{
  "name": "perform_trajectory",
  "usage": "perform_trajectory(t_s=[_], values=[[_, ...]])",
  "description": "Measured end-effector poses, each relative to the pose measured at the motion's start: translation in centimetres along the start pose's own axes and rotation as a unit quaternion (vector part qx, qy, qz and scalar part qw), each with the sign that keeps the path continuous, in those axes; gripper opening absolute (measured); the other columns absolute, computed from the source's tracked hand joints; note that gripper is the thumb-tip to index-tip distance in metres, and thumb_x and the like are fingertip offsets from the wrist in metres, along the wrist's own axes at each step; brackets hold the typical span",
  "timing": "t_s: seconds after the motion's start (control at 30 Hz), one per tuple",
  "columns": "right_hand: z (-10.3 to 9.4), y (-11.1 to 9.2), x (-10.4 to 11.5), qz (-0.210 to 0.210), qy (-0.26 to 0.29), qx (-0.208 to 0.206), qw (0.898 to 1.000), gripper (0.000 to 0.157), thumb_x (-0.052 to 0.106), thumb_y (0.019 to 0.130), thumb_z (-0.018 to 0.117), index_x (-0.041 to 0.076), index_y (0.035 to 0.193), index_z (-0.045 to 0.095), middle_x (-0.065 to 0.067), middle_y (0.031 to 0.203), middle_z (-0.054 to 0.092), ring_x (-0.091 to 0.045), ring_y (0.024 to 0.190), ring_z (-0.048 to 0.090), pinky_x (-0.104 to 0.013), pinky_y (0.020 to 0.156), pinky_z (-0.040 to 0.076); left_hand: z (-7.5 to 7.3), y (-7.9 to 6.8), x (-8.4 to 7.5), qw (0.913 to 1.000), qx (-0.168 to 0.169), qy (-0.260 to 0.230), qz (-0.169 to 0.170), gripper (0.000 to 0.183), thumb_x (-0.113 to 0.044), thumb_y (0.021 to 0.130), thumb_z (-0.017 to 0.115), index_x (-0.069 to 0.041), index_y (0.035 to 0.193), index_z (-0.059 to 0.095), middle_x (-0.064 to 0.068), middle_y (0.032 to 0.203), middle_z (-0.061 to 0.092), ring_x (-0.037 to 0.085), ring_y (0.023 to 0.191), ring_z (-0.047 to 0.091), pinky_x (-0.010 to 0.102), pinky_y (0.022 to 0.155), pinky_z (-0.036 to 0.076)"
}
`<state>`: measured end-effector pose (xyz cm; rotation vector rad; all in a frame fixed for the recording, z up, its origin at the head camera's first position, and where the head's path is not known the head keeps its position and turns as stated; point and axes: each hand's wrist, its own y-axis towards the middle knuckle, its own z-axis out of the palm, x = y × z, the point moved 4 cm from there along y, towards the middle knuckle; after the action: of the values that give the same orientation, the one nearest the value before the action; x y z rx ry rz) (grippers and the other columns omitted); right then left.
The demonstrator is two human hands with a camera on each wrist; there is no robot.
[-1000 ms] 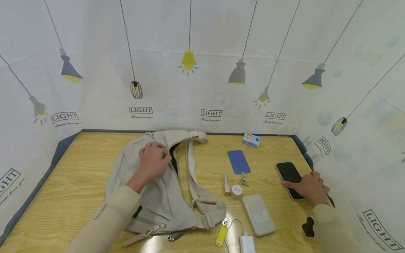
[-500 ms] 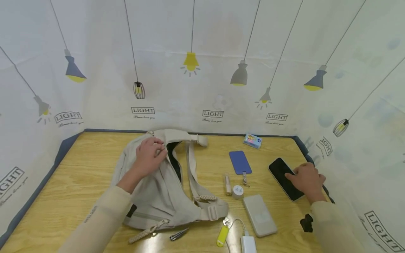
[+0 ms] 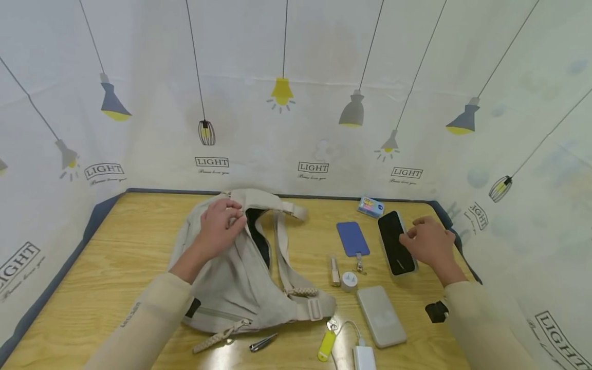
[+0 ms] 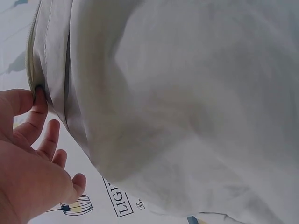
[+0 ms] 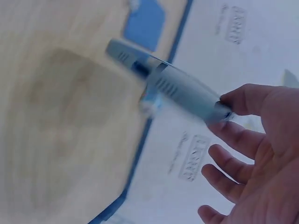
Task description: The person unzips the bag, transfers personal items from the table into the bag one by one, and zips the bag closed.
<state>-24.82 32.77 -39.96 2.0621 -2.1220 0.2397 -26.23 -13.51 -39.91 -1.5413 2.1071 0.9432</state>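
Note:
A beige sling backpack (image 3: pixel 231 288) lies on the left half of the table, its dark opening facing right. My left hand (image 3: pixel 219 228) pinches the zippered edge of that opening between thumb and index finger, which the left wrist view shows close up at the bag's fabric (image 4: pixel 163 93). On the right, my right hand (image 3: pixel 430 246) grips a smartphone (image 3: pixel 390 239) by its right edge. In the right wrist view, thumb and index finger pinch one end of the phone (image 5: pixel 187 93), held above the table; the other fingers are spread away from it.
Between bag and phone lie a blue card holder (image 3: pixel 353 239), a small tube (image 3: pixel 335 272), a round white container (image 3: pixel 349 280) and a pale power bank (image 3: pixel 381 316). Nearer are a nail clipper (image 3: pixel 263 343), yellow key tag (image 3: pixel 326 345), white charger (image 3: pixel 364 358) and black item (image 3: pixel 436 312). A blue packet (image 3: pixel 370 206) sits behind.
My right hand has lifted the phone from the table's right side and carried it left and away from me. My left hand has drawn the bag's edge slightly left, widening its opening.

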Motion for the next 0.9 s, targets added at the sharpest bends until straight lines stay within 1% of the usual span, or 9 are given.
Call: perform_trajectory(t_s=[0.07,0.2,0.27,0.33,0.5,0.63,0.77,0.83,0.9], values=[[-0.5,0.3,1.0,-0.006,0.02,-0.001,1.0,0.038,0.034,0.094,0.051,0.009,0.079,0.076,-0.024,0.136,0.052,-0.041,0.125,0.047,-0.072,0.087,0.036,0.0,0.1,0.0,1.0,-0.004,-0.003,0.004,0.024,-0.018,0.095,0.056,-0.001,0.095,0.071,0.015,0.126,0.058,0.039,0.131,0.038,0.064,0.106,0.021],[-0.9,0.7,3.3,-0.02,0.065,0.021,0.997,0.042,0.037,0.095,0.052,0.002,0.096,0.075,-0.025,0.139,0.05,-0.044,0.126,0.046,-0.061,0.084,0.045,-0.2,0.3,-0.4,0.9994,-0.022,-0.002,0.025,0.022,-0.018,0.094,0.057,-0.001,0.092,0.071,0.015,0.124,0.06,0.039,0.131,0.041,0.064,0.105,0.024],[-0.7,0.9,4.5,-0.024,0.091,0.032,0.995,0.041,0.036,0.096,0.053,0.0,0.095,0.074,-0.025,0.14,0.049,-0.044,0.129,0.044,-0.061,0.087,0.043,-0.2,0.4,-0.7,0.9987,-0.032,0.0,0.039,0.021,-0.017,0.094,0.058,-0.001,0.09,0.072,0.015,0.122,0.061,0.039,0.129,0.043,0.064,0.104,0.027],[-0.4,1.1,5.8,-0.031,0.103,0.031,0.994,0.039,0.035,0.096,0.054,0.002,0.09,0.074,-0.024,0.139,0.05,-0.043,0.128,0.045,-0.059,0.087,0.044,-0.1,0.6,-1.0,0.9981,-0.036,0.003,0.049,0.021,-0.016,0.093,0.058,-0.002,0.088,0.072,0.015,0.121,0.062,0.039,0.128,0.045,0.063,0.103,0.029],[0.8,1.7,8.6,-0.042,0.13,0.032,0.99,0.037,0.032,0.095,0.056,0.005,0.078,0.073,-0.021,0.138,0.052,-0.039,0.131,0.044,-0.061,0.09,0.042,0.2,0.9,-1.4,0.9985,-0.032,-0.003,0.044,0.019,-0.016,0.093,0.059,-0.004,0.086,0.071,0.014,0.123,0.062,0.039,0.129,0.044,0.063,0.104,0.029],[1.9,2.0,10.2,-0.046,0.172,0.051,0.983,0.035,0.031,0.095,0.056,0.002,0.083,0.074,-0.02,0.141,0.05,-0.039,0.133,0.043,-0.059,0.098,0.042,0.5,1.0,-1.5,0.9989,-0.026,-0.006,0.038,0.02,-0.017,0.094,0.058,-0.003,0.087,0.071,0.015,0.124,0.061,0.04,0.13,0.043,0.064,0.104,0.028],[3.0,2.3,11.8,-0.042,0.228,0.09,0.969,0.035,0.029,0.095,0.056,-0.001,0.094,0.075,-0.02,0.144,0.047,-0.04,0.135,0.041,-0.056,0.106,0.04,0.4,0.9,-1.6,0.9993,-0.022,-0.008,0.031,0.021,-0.017,0.095,0.057,-0.003,0.088,0.071,0.015,0.125,0.06,0.041,0.13,0.042,0.064,0.105,0.026],[3.4,2.3,12.5,-0.046,0.241,0.108,0.963,0.037,0.028,0.095,0.056,-0.003,0.097,0.075,-0.021,0.145,0.047,-0.04,0.136,0.04,-0.055,0.107,0.039,0.4,0.9,-1.6,0.9995,-0.016,-0.009,0.024,0.021,-0.018,0.095,0.057,-0.003,0.089,0.071,0.015,0.125,0.059,0.041,0.131,0.04,0.064,0.106,0.024],[3.6,2.4,13.3,-0.052,0.248,0.119,0.96,0.037,0.027,0.096,0.055,-0.004,0.096,0.075,-0.021,0.144,0.048,-0.041,0.136,0.041,-0.054,0.107,0.04,0.4,0.9,-1.5,0.9998,-0.009,-0.008,0.018,0.022,-0.019,0.096,0.056,-0.003,0.09,0.071,0.015,0.126,0.058,0.041,0.132,0.039,0.065,0.106,0.023]])
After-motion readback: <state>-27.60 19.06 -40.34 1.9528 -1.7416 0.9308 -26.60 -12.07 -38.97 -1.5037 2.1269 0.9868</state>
